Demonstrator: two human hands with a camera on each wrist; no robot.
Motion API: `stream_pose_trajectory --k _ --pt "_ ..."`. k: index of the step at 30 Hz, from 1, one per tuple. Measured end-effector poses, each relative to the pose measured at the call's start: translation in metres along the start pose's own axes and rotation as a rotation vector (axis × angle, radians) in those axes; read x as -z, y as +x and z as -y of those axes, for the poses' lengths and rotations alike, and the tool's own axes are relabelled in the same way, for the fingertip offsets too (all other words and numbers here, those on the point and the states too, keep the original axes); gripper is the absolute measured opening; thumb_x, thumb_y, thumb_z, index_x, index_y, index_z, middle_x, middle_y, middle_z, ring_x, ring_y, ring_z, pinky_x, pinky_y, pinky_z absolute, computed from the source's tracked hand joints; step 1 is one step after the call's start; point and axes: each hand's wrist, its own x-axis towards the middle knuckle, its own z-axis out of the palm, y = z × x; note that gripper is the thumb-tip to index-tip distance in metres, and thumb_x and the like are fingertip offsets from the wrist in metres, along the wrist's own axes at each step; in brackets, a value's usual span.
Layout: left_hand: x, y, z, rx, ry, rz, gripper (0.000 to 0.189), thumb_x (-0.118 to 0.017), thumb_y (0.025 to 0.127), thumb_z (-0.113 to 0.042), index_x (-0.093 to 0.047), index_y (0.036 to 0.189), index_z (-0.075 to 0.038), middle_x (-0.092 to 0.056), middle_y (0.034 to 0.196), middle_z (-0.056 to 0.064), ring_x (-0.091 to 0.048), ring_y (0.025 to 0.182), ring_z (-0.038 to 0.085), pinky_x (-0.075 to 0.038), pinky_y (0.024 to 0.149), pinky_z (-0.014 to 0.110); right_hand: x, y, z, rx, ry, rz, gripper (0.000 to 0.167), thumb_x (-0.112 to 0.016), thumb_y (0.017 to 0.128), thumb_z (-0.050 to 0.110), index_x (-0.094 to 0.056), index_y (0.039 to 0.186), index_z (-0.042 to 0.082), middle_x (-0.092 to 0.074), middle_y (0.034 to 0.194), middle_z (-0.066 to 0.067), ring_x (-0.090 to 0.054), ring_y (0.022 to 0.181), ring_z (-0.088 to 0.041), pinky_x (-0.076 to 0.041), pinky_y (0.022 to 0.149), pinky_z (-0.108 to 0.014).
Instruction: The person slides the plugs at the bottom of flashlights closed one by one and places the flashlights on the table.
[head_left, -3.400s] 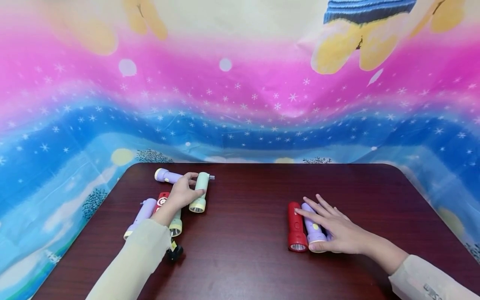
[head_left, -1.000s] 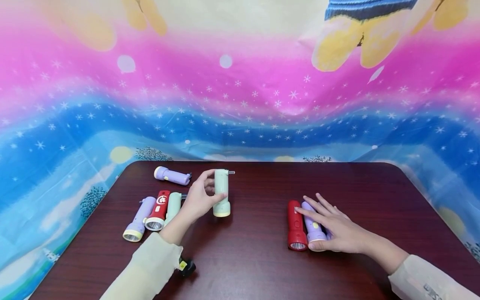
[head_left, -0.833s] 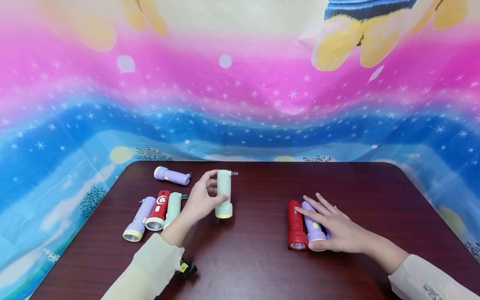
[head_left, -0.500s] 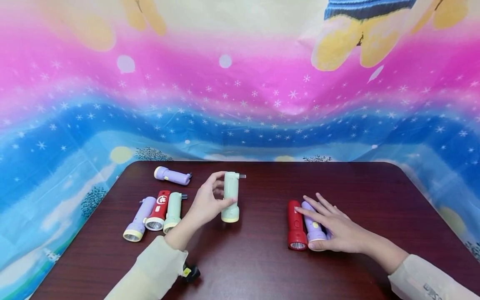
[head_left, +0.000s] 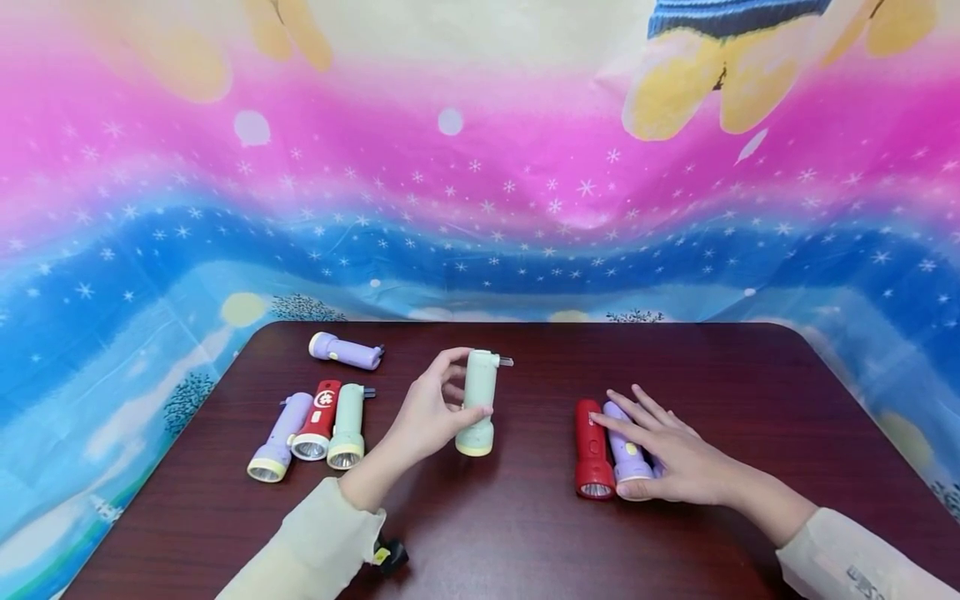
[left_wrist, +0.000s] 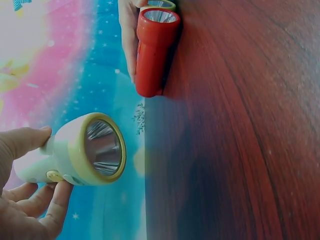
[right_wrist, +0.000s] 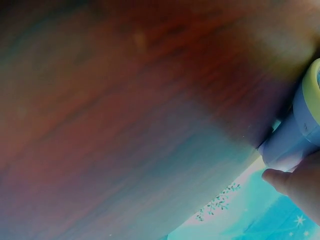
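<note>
My left hand (head_left: 431,408) grips a pale green flashlight (head_left: 478,404) between thumb and fingers, above the middle of the table. Its yellow-rimmed lens (left_wrist: 104,150) faces the camera in the left wrist view, and its plug prongs stick out at the top right. My right hand (head_left: 690,462) rests with fingers spread over a purple flashlight (head_left: 626,446), partly hidden beneath it. Touching that one's left side lies a red flashlight (head_left: 592,450). In the right wrist view, a purple flashlight (right_wrist: 295,135) with a yellow rim shows beside a finger.
At the left lie a purple flashlight (head_left: 281,437), a red one with a white emblem (head_left: 317,421) and a pale green one (head_left: 347,427) side by side. Behind them lies another purple flashlight (head_left: 348,352). A patterned cloth (head_left: 480,208) hangs behind the dark wooden table (head_left: 525,550).
The left hand has carried the pale green flashlight rightward from the left group, and lately slightly toward the near edge. My right hand stays in place.
</note>
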Motion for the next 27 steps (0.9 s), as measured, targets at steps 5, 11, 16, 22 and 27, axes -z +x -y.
stream_pose_trajectory --k 5,11,16,22,27 --pt "-0.004 0.0 -0.002 -0.02 -0.007 -0.022 0.074 -0.086 0.074 -0.008 -0.048 0.137 -0.015 -0.072 0.109 0.007 -0.064 0.079 0.016 -0.058 0.073 0.03 0.0 0.0 0.0 0.008 -0.005 -0.007 0.085 -0.076 0.076 0.053 -0.04 0.151 0.036 -0.021 0.166 0.0 -0.015 0.151 -0.041 -0.032 0.093 -0.082" --pt "-0.008 0.001 -0.006 -0.019 -0.04 -0.028 0.074 -0.087 0.074 -0.009 -0.047 0.136 -0.015 -0.071 0.111 0.008 -0.064 0.081 0.017 -0.059 0.075 0.032 0.002 0.0 0.002 0.009 0.002 -0.005 0.085 -0.076 0.077 0.054 -0.039 0.152 0.036 -0.021 0.166 0.001 -0.014 0.151 -0.04 -0.031 0.094 -0.082" --pt "-0.011 0.001 -0.008 -0.021 -0.047 -0.021 0.075 -0.087 0.074 -0.011 -0.046 0.137 -0.015 -0.07 0.113 0.007 -0.064 0.082 0.017 -0.059 0.075 0.03 0.004 0.0 0.002 0.024 0.012 -0.006 0.086 -0.076 0.077 0.054 -0.039 0.152 0.034 -0.02 0.166 0.001 -0.013 0.151 -0.039 -0.033 0.094 -0.08" --pt "-0.013 0.002 -0.009 -0.028 -0.071 -0.024 0.075 -0.087 0.075 -0.011 -0.046 0.137 -0.015 -0.07 0.114 0.009 -0.065 0.082 0.017 -0.06 0.076 0.034 0.007 0.001 0.003 0.004 0.026 0.012 0.087 -0.077 0.076 0.055 -0.039 0.152 0.034 -0.02 0.166 0.001 -0.014 0.15 -0.043 -0.029 0.095 -0.083" --pt "-0.016 0.001 -0.01 -0.025 -0.098 -0.018 0.075 -0.086 0.075 -0.01 -0.046 0.137 -0.014 -0.07 0.114 0.01 -0.065 0.082 0.018 -0.06 0.078 0.041 0.007 0.001 0.005 -0.022 0.058 0.031 0.087 -0.077 0.076 0.056 -0.04 0.151 0.036 -0.02 0.166 0.001 -0.014 0.149 -0.045 -0.024 0.097 -0.083"
